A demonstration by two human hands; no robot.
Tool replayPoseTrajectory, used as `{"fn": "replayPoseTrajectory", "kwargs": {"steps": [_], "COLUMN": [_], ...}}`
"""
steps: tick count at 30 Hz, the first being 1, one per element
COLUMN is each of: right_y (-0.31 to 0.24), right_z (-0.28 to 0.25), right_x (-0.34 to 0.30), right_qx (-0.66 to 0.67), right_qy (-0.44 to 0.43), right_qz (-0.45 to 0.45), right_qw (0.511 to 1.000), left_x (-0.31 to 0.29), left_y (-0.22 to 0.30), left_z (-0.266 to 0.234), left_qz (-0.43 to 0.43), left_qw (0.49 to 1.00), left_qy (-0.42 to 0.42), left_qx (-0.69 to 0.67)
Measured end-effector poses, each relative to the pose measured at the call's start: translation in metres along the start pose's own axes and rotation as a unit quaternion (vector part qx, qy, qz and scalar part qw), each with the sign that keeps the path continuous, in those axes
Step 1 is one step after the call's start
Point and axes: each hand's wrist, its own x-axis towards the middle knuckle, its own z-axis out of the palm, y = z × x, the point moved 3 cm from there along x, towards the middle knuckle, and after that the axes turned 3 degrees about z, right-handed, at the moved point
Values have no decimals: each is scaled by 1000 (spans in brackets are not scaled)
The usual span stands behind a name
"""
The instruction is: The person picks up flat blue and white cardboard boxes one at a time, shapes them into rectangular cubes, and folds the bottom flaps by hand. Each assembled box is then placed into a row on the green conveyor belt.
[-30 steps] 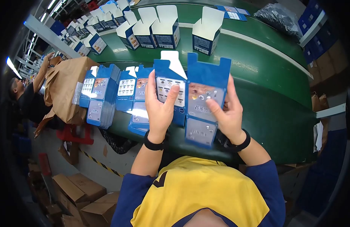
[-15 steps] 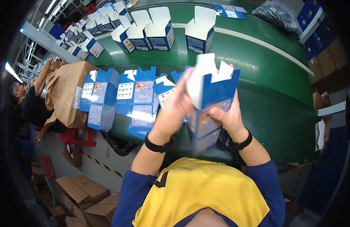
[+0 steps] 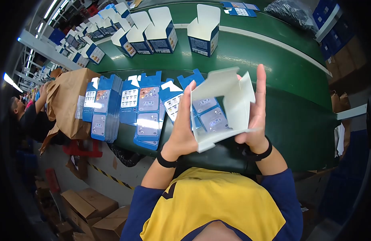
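Note:
A small carton [image 3: 238, 107], squared into an open tube with its white inside facing up, is held between my two hands above the near edge of the green table. My left hand [image 3: 182, 134] presses along its left wall, fingers pointing away from me. Against the right wall lies my right hand [image 3: 256, 120], one finger stretched straight and the thumb by the near edge. Flat blue printed cartons [image 3: 212, 116] show through the tube's open bottom. To the left lie another pile of flat cartons [image 3: 148, 114] and a taller stack [image 3: 104, 106].
A green conveyor belt [image 3: 257, 60] runs across behind. On it stand an erected blue carton [image 3: 203, 42] with its lid up and several more to the left. A brown paper-wrapped bundle [image 3: 73, 104] sits at the table's left end, near another person [image 3: 31, 112]. Cardboard boxes [image 3: 89, 201] lie on the floor.
The carton has turned from showing its blue printed side to showing its white inside, opened into a square tube. My hands have spread apart to its two sides. Boxes on the belt have shifted slightly left.

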Motion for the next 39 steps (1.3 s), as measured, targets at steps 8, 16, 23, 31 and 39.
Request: {"fn": "replayPoseTrajectory", "kwargs": {"steps": [8,16,23,31,39], "right_y": [-16,3,2,2,0], "right_z": [6,-3,-7,-24,-8], "right_x": [6,8,9,10,7], "right_qx": [-5,68,21,-229,-199], "right_qy": [-43,15,-47,-203,-84], "right_qz": [145,58,69,-120,32], "right_qw": [989,996,996,945,976], "left_x": [9,10,10,17,13], "left_y": [14,24,25,28,38], "left_z": [-19,0,-5,-4,-16], "left_qz": [233,259,294,242,330], "left_qw": [955,948,943,963,920], "left_qy": [71,65,80,49,-16], "left_qx": [170,172,134,106,210]}}
